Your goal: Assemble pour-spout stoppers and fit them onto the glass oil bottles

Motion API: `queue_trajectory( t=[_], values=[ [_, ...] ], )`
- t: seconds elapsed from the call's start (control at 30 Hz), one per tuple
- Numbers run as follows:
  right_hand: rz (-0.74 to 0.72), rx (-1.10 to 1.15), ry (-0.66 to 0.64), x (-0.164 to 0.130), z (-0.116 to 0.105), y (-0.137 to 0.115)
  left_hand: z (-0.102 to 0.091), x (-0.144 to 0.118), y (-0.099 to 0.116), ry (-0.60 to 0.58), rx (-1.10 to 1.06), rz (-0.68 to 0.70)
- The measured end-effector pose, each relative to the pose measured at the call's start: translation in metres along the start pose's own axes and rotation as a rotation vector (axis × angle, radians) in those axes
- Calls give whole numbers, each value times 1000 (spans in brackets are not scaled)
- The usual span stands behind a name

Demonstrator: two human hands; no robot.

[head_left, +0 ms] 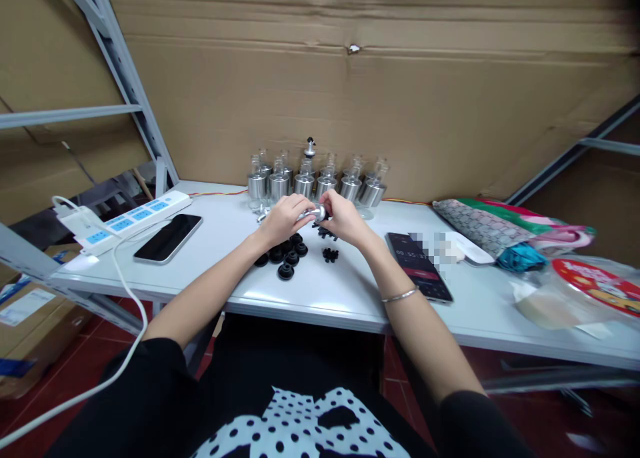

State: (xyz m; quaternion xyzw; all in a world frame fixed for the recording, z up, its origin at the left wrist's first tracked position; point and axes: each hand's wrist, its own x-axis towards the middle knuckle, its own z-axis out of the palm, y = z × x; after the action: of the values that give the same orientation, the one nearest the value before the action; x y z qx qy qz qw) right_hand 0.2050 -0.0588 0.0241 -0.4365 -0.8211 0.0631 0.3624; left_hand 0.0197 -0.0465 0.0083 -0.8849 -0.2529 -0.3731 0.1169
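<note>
My left hand [281,219] and my right hand [345,219] meet over the white table [320,291], both gripping one small silver metal piece [316,212] held sideways between them. Just below the hands lie several black rubber caps [286,257] and a cluster of smaller black parts [329,253]. Behind the hands stands a row of several silver-and-glass bottles [320,181]; one of them carries a dark spout top [310,146].
A dark phone [169,238] and a white power strip [131,219] with a cable lie at the left. A second phone [419,266] with its screen lit lies at the right, beside a patterned pouch [480,228] and plastic bags [575,291]. Cardboard sheets line the back.
</note>
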Motion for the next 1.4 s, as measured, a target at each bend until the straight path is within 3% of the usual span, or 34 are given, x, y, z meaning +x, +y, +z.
queue_trajectory(
  t=[0.33,0.73,1.03,1.4],
  values=[
    [-4,31,-50,0,-6,-3,-3,0,-4,47,-66,-26],
    [173,426,-49,2,-6,-3,-3,-2,-9,-9,-9,-80],
    [116,387,-68,2,-1,2,-3,-3,-19,-96,-55,-28],
    [81,316,-53,1,1,0,-2,-4,-19,-68,-86,-20]
  ],
)
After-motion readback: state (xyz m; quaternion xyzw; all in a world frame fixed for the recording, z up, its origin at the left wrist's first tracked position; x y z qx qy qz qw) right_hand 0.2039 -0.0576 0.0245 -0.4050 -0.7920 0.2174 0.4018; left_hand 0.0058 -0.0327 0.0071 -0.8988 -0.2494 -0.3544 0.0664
